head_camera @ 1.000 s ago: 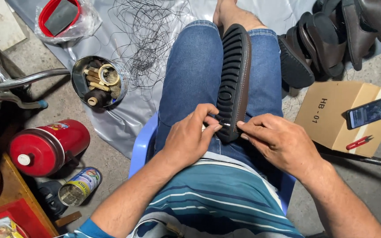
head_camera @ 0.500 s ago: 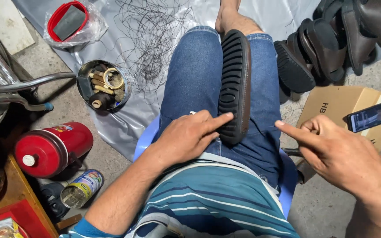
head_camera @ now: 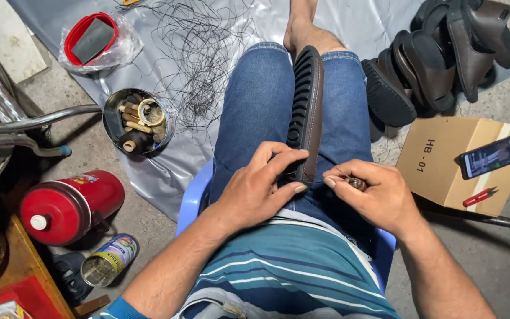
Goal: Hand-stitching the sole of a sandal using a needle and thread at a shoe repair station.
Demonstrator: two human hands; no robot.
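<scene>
A dark brown sandal (head_camera: 307, 106) with a ridged black sole stands on edge between my knees, heel end toward me. My left hand (head_camera: 259, 188) grips its heel end, thumb and fingers wrapped over the sole. My right hand (head_camera: 374, 194) is right beside the heel, fingers pinched around a small dark tool (head_camera: 356, 183), its tip close to the sandal's edge. I sit on a blue plastic stool (head_camera: 193, 198) in jeans.
A heap of finished sandals (head_camera: 438, 59) lies at top right. A cardboard box (head_camera: 444, 162) carries a phone (head_camera: 491, 156) and red snips (head_camera: 479, 197). Left: a tin of thread spools (head_camera: 137, 121), a red flask (head_camera: 69, 207), a can (head_camera: 110, 260), tangled black thread (head_camera: 199, 53) on grey sheeting.
My right hand swung out to the right, away from the sandal, then came back to its heel holding the small tool. My left hand kept its grip on the heel.
</scene>
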